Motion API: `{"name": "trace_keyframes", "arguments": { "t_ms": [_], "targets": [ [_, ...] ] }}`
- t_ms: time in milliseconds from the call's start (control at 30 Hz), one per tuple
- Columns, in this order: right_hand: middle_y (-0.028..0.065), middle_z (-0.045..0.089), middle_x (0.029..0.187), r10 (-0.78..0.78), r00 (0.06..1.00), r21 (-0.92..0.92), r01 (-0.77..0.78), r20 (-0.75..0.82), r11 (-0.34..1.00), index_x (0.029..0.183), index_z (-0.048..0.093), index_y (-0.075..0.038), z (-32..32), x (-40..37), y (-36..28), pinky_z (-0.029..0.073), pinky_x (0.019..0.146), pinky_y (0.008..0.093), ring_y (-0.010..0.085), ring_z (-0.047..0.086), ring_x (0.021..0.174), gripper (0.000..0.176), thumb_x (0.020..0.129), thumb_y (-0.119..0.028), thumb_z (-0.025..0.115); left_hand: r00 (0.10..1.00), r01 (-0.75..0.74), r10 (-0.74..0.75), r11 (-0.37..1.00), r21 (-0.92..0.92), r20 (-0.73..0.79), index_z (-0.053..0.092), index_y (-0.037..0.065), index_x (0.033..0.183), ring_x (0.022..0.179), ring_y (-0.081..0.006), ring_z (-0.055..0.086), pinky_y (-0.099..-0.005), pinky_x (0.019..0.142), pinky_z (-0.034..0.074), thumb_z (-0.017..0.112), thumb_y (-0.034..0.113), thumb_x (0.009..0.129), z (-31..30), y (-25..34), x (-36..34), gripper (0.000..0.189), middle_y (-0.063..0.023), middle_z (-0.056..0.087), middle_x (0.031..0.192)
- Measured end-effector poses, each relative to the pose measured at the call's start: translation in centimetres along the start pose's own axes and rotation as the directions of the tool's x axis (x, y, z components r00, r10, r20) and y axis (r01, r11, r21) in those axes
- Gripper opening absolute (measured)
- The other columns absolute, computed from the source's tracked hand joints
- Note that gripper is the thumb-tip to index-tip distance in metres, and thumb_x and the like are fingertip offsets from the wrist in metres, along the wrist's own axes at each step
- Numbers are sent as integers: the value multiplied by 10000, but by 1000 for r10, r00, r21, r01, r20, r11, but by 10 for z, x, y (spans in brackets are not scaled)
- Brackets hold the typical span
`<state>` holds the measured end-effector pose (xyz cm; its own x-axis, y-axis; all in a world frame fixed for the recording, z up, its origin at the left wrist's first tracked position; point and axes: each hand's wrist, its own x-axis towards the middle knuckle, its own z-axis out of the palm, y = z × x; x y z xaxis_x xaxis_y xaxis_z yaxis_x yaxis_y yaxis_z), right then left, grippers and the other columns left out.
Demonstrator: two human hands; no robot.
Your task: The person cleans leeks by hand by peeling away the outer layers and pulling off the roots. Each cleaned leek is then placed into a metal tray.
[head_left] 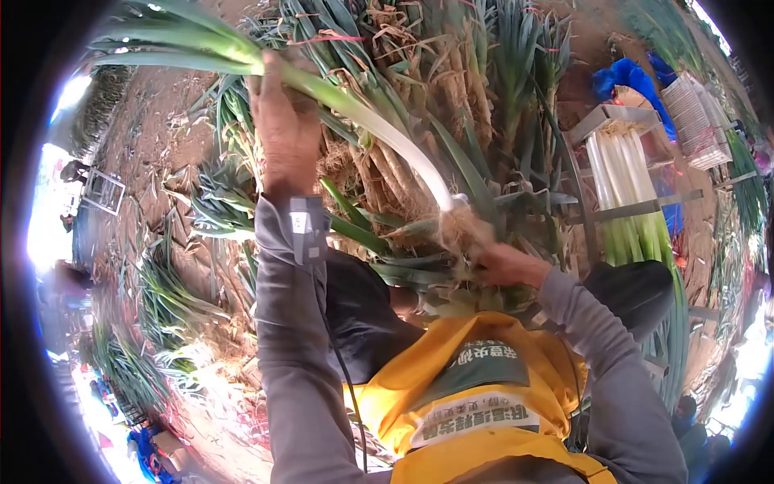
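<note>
A long leek (387,133) stretches from the upper left down to the centre, green leaves at the left and white stem toward its roots. My left hand (286,121) is wrapped round it where the leaves begin. By the root end is my right hand (504,262), its fingers blurred among the roots (463,230); whether they grip them is unclear. Beneath and beyond lie many unpeeled leeks (451,81) with dry brown leaves. At the right, several clean white leeks (625,169) lie side by side in a metal rack (613,117).
A blue plastic bag (629,81) and a white crate (697,117) are at the upper right. Loose leeks (173,282) and leaf scraps cover the soil at the left. A white frame (105,192) stands farther left. My knees flank the work area.
</note>
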<state>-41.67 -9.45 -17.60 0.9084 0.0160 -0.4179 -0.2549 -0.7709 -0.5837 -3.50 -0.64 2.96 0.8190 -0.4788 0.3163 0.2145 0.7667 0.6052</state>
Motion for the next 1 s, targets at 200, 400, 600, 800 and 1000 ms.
{"name": "trace_keyframes", "arguments": {
  "t_ms": [200, 400, 600, 800, 1000],
  "targets": [
    [210, 691, 957, 104, 995, 42, -104, 8, 994, 952, 696, -48, -21, -25, -27, 555, 745, 451, 386, 689, 885, 168, 895, -198, 645, 999, -34, 36, 998, 44, -38, 487, 43, 1101, 820, -171, 558, -336, 776, 537, 616, 153, 1003, -46, 34, 10, 196, -91, 569, 965],
    [91, 711, 926, -68, 638, 129, 257, -767, 958, 1202, 653, -76, -129, 13, -101, 534, 632, 366, 234, 671, 717, 376, 861, -196, 758, 976, -24, 2, 995, -101, -218, 456, 34, 1106, 826, -180, 531, -359, 803, 521, 568, 198, 1037, -72, 30, 16, 210, -81, 526, 934],
    [10, 638, 774, 192, 923, 903, 253, -332, 348, 1173, 640, -4, -110, 22, -133, 446, 531, 229, 66, 577, 610, 286, 956, -183, 693, 980, -52, 171, 719, 693, -104, 584, 2, 964, 840, -141, 564, -255, 753, 464, 549, -21, 909, -105, 28, -16, 69, -90, 625, 944],
    [69, 643, 716, -57, 862, 391, 287, -504, 874, 1044, 637, 3, -96, -44, -149, 424, 533, 335, 183, 567, 569, 116, 983, -91, 608, 611, 149, -38, 986, 68, -791, 508, -19, 1107, 829, -202, 582, -361, 687, 551, 485, 251, 1046, -103, 30, -1, 278, -120, 558, 981],
    [69, 682, 836, 386, 800, 677, 33, -459, 736, 1128, 692, -85, -86, -132, -92, 514, 607, 319, 187, 622, 637, 245, 935, -7, 562, 649, 107, 64, 979, 174, -758, 538, 38, 1062, 685, -195, 585, -372, 643, 550, 572, 365, 1026, -126, 22, 12, 331, -79, 588, 809]
  ]
}}
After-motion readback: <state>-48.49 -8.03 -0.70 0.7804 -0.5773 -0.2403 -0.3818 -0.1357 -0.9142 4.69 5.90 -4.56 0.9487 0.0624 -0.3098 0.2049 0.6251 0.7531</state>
